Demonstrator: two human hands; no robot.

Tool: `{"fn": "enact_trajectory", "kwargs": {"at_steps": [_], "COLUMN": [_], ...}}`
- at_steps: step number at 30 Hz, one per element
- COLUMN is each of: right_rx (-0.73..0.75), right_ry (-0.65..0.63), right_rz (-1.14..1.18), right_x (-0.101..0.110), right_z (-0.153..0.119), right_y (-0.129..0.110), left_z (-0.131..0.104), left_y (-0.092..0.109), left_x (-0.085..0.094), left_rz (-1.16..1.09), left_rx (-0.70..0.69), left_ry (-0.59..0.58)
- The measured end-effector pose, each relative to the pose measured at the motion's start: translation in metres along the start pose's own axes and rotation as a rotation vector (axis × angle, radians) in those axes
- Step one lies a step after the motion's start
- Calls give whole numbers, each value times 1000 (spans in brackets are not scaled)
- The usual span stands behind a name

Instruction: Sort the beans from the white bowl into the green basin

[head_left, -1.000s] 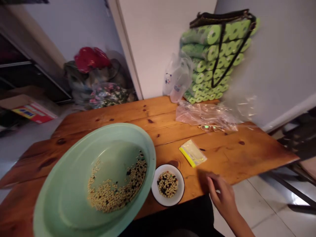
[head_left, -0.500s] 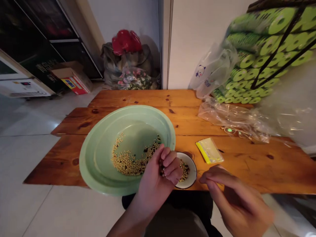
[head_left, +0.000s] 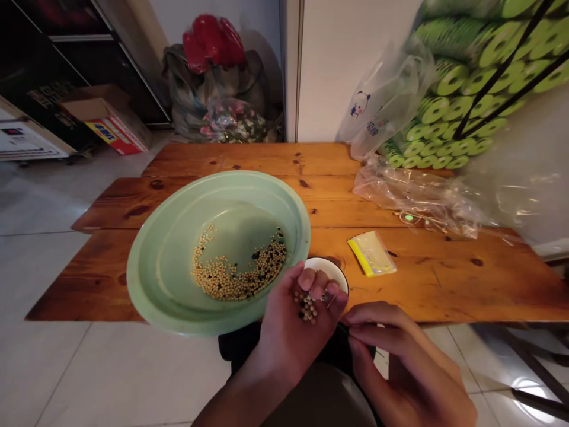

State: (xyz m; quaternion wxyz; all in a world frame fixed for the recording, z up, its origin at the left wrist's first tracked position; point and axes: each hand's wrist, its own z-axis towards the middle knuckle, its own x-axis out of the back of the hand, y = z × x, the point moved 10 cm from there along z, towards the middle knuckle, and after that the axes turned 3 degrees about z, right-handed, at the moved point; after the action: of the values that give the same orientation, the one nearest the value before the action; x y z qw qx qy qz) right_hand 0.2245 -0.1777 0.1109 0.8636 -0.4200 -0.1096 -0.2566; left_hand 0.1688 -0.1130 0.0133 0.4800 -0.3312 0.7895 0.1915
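Observation:
My left hand (head_left: 299, 320) is palm up with its fingers curled, cupping a small heap of round tan and dark beads (head_left: 306, 307). It is over the near side of a white dish with a dark rim (head_left: 334, 271), hiding much of it. Close to the left fingertips, my right hand (head_left: 402, 356) has thumb and fingers pinched together; whatever is between them is too small to make out. To the left, a wide pale green basin (head_left: 153, 261) holds a curved spread of similar tan and dark beads (head_left: 235, 276).
On the wooden table (head_left: 444, 290) lies a clear packet with a yellow edge (head_left: 372, 254). Crumpled clear plastic (head_left: 400, 190) and stacked green rolls (head_left: 444, 112) are at the back right. A cardboard box (head_left: 111, 118) and a red bag (head_left: 213, 44) stand beyond the table.
My left hand has opened somewhat and turned up, showing the beads in its palm. My right hand has come left, close to it. The whole view has shifted slightly.

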Motion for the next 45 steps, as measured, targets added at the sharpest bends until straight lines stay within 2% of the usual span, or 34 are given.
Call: {"fn": "enact_trajectory", "kwargs": {"at_steps": [4, 10, 17, 21, 27, 36, 45], "right_rx": [-24, -60, -97, -96, -76, -118, -107], "right_ry": [30, 26, 1, 15, 27, 63, 35], "right_rz": [13, 78, 72, 45, -48, -23, -79], "right_x": [1, -6, -8, -10, -12, -6, -10], "right_z": [-4, 3, 6, 9, 11, 12, 17], "right_y": [5, 10, 17, 19, 15, 20, 16], "left_z": [1, 6, 9, 10, 13, 16, 18], "left_y": [0, 4, 18, 16, 14, 9, 9], "left_x": [10, 2, 9, 14, 14, 14, 13], "left_rz": [33, 89, 18, 22, 32, 66, 31], "left_rx": [-34, -24, -84, -61, -53, -2, 9], "left_ry": [66, -25, 126, 182, 157, 158, 160]}}
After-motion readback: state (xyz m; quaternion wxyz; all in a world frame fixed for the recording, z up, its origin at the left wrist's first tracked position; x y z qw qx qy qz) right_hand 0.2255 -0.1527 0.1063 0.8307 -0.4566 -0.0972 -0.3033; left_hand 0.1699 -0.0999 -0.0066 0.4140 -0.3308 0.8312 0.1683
